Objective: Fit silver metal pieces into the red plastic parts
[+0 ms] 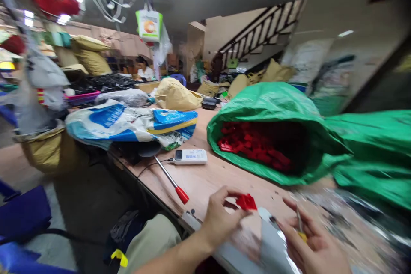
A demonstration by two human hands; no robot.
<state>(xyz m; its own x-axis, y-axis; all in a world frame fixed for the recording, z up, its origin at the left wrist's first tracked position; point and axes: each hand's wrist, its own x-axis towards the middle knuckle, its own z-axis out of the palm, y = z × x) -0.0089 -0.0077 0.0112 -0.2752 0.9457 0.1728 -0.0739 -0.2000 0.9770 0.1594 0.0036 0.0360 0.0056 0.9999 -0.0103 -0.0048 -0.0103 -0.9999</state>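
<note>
My left hand (218, 218) pinches a small red plastic piece (246, 202) between thumb and fingertips, above the table's front edge. To its right, my right hand (317, 248) curls around a small tool (302, 236) with a yellow part and a thin metal shaft; its exact kind is unclear. Between the hands a grey sheet-like thing (272, 244) with a shiny edge lies at the table edge. Beyond them a green woven sack (266, 100) lies on its side, its mouth showing many red pieces (253, 145) inside.
A lever with a red grip (181, 195) sticks out at the table edge. Behind it lie a white cabled device (191, 157) and a blue-and-white bag (128, 122). Blurred clear plastic (346, 218) covers the right side. Farther back, a person (144, 69) sits among sacks.
</note>
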